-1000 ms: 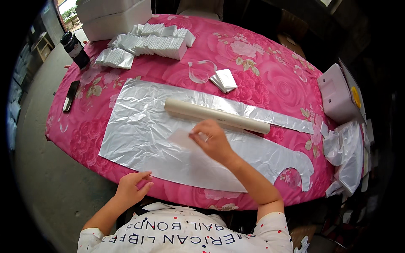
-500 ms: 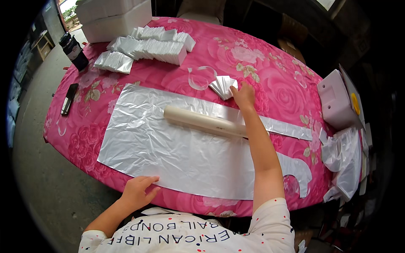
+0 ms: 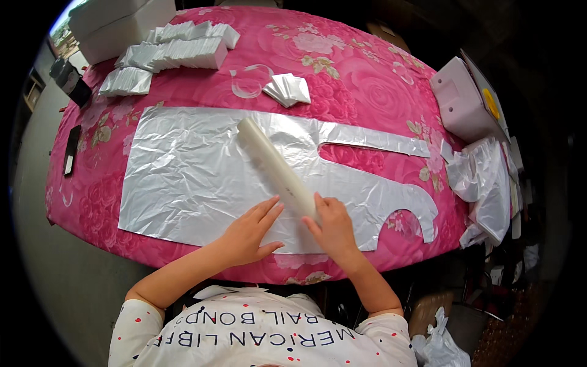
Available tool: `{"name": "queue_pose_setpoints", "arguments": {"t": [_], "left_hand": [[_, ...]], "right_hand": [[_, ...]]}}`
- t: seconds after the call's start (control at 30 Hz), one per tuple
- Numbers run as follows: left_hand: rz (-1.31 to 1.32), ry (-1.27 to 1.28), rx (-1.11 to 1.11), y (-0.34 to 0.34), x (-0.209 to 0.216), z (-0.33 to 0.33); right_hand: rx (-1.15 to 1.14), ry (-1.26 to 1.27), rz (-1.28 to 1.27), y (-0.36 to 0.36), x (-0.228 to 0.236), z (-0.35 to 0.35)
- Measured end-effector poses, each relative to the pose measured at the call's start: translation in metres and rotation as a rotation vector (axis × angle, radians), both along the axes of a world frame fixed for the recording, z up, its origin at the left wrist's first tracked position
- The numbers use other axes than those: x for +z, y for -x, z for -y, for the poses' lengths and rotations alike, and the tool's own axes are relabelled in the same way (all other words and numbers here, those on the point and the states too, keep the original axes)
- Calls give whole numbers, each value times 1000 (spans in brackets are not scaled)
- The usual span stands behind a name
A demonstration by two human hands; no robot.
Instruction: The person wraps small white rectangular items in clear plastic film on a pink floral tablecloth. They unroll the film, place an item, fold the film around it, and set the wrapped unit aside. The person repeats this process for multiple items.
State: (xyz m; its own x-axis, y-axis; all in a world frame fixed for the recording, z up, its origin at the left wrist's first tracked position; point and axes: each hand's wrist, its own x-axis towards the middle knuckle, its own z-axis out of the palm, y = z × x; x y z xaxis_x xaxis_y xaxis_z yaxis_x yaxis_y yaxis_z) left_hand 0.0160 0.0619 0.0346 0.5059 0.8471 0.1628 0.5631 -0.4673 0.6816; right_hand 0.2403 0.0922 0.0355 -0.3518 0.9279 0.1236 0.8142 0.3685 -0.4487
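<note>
A thin white plastic sheet (image 3: 183, 177), cut like an apron with a long strap and a curved cutout at its right, lies creased on the table. Slanting across its middle is a pale smooth tube (image 3: 272, 160). My right hand (image 3: 333, 229) is closed round the tube's near end. Left of that end, my left hand (image 3: 249, 237) is held over the sheet's near edge, fingers stretched out and holding nothing. Beyond the sheet, a few folded white plastic packets (image 3: 287, 90) lie fanned out. Whether the tube rests fully on the sheet is hard to tell.
A pink floral cloth (image 3: 379, 92) covers the table. Rows of folded packets (image 3: 183, 52), a white foam box (image 3: 122, 27) and a dark bottle (image 3: 70, 82) stand far left, a black-and-white object (image 3: 71, 150) nearer. At right are a pale bin (image 3: 461, 101) and plastic bags (image 3: 486, 183).
My right hand has left the fanned packets and taken hold of the tube, which has swung from nearly crosswise to slanting toward me. My left hand has moved right, over the sheet. The view has shifted.
</note>
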Motion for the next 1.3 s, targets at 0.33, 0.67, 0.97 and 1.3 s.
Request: {"name": "queue_pose_setpoints", "arguments": {"t": [0.33, 0.67, 0.97, 1.3], "left_hand": [[-124, -85, -4, -56, -15, -12], [-222, -114, 40, -76, -11, -7], [-186, -140, 42, -77, -12, -5], [749, 1047, 115, -26, 4, -27]], "right_hand": [[-95, -150, 34, -84, -37, -3], [-768, -343, 202, -261, -55, -7], [-743, -320, -213, -180, -9, 0], [177, 122, -665, 30, 37, 48]]}}
